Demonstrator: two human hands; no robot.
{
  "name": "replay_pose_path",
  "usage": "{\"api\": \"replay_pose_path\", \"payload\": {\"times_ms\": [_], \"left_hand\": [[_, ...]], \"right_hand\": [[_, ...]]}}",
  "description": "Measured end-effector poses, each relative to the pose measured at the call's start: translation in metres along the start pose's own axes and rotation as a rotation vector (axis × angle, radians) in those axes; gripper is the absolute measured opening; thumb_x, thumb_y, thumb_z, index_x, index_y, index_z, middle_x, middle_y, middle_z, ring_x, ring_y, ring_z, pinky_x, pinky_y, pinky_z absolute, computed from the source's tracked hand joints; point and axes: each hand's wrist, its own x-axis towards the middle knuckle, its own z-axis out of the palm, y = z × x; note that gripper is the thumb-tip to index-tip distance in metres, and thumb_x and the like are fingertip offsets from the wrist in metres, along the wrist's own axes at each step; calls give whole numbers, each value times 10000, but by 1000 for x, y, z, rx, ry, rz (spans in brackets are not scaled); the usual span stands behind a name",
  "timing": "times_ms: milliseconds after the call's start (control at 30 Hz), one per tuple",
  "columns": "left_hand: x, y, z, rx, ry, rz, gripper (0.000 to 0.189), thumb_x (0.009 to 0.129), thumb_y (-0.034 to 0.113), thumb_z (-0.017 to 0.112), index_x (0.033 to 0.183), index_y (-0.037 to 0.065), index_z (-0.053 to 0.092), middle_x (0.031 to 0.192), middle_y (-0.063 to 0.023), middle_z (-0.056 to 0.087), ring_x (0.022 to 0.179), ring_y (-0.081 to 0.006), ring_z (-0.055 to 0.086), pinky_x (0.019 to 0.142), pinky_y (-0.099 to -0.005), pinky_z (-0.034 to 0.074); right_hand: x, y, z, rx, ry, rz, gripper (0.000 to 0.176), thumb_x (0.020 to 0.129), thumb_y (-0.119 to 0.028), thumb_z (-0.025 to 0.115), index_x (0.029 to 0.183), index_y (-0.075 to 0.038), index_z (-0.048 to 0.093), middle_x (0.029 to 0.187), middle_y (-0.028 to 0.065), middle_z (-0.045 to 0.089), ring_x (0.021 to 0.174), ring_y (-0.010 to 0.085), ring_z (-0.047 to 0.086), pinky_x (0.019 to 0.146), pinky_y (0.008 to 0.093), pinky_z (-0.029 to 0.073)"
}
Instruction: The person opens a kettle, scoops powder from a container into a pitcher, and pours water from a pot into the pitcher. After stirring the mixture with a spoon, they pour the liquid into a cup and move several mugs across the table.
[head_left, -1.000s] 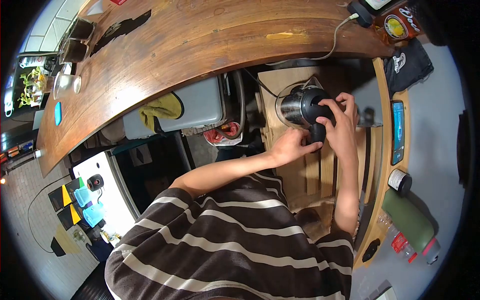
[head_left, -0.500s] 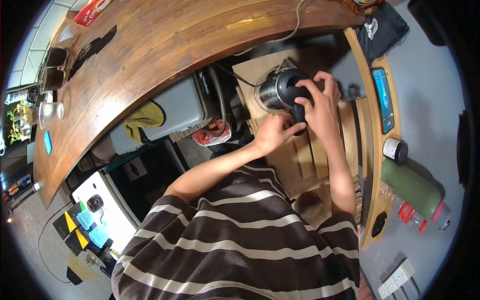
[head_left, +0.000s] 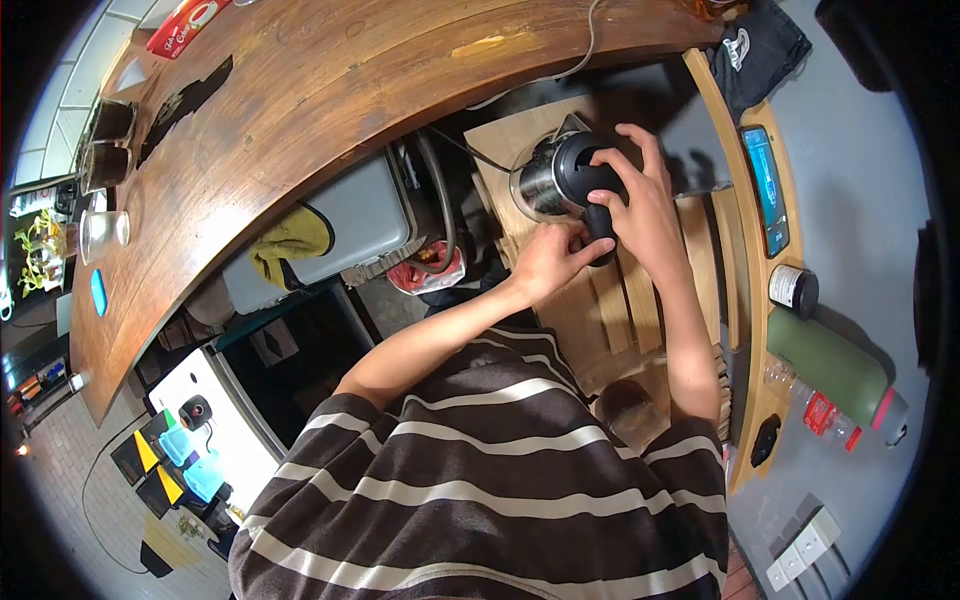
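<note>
An electric kettle (head_left: 541, 188) with a shiny body and a black lid (head_left: 578, 160) stands on a slatted wooden stool or shelf. Its black handle (head_left: 601, 236) points toward me. My left hand (head_left: 550, 262) is closed round the handle, thumb stretched across it. Over the lid and the handle's top, my right hand (head_left: 645, 200) has its fingers spread and curved. Its index fingertip touches the lid and its thumb lies by the top of the handle, while another finger is raised.
A curved wooden counter (head_left: 380, 60) runs above the kettle. To the right, a wooden ledge holds a phone (head_left: 765, 190), a dark jar (head_left: 793, 291), a green bottle (head_left: 830, 365) and a plastic bottle (head_left: 820, 410). A grey bin lid (head_left: 350, 220) carries a yellow-green cloth (head_left: 293, 240).
My right hand's raised finger has straightened and lifted away from the lid. My left hand keeps its grip on the handle. The view has shifted slightly.
</note>
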Motion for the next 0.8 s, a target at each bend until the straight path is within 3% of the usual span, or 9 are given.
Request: {"api": "replay_pose_path", "payload": {"times_ms": [100, 167, 367, 633, 767, 800], "left_hand": [[-1, 2, -1, 2, -11, -38, 456, 905, 447, 719, 807, 1, 719, 574, -83, 611, 482, -163, 521, 503, -357, 392], [-1, 3, 1, -29, -10, -70, 519, 879, 485, 725, 789, -25, 706, 569, -105, 589, 504, -257, 554, 543, -414, 438], [-3, -4, 7, -29, 40, -41, 558, 880, 524, 706, 749, -18, 683, 585, -122, 600, 546, -287, 597, 559, -426, 454], [-6, 3, 2, -16, 2, -104, 546, 872, 548, 694, 861, 3, 725, 659, -130, 668, 624, -285, 670, 590, -409, 492], [-5, -5, 8, -45, 27, -80, 552, 872, 549, 693, 870, -2, 727, 655, -135, 667, 614, -292, 667, 591, -407, 494], [-5, -6, 10, -58, 71, -43, 519, 876, 528, 703, 831, 12, 734, 606, -116, 629, 551, -260, 615, 549, -394, 457]], "right_hand": [[-5, -3, 1, -85, 76, -26, 359, 738, -110, 805, 1066, -142, 665, 1452, 72, 439, 1329, 353, 452, 1086, 493, 364], [-9, -4, 2, -113, 171, -68, 321, 749, -110, 792, 1049, -133, 679, 1449, 80, 457, 1327, 356, 458, 1081, 493, 373], [-30, -4, 1, -100, 293, -186, 246, 797, -131, 765, 1026, -81, 693, 1446, 93, 496, 1318, 341, 478, 1069, 473, 390], [-61, -4, -12, -94, 289, -223, 203, 853, -66, 763, 1047, -51, 707, 1400, 140, 514, 1300, 348, 520, 1044, 440, 469], [-72, 2, -9, -122, 304, -253, 205, 848, -64, 767, 1043, -46, 705, 1408, 141, 499, 1307, 345, 515, 1056, 437, 475], [-73, 3, -8, -134, 319, -258, 208, 844, -60, 771, 1041, -46, 706, 1409, 142, 494, 1310, 346, 513, 1060, 440, 478]]}}
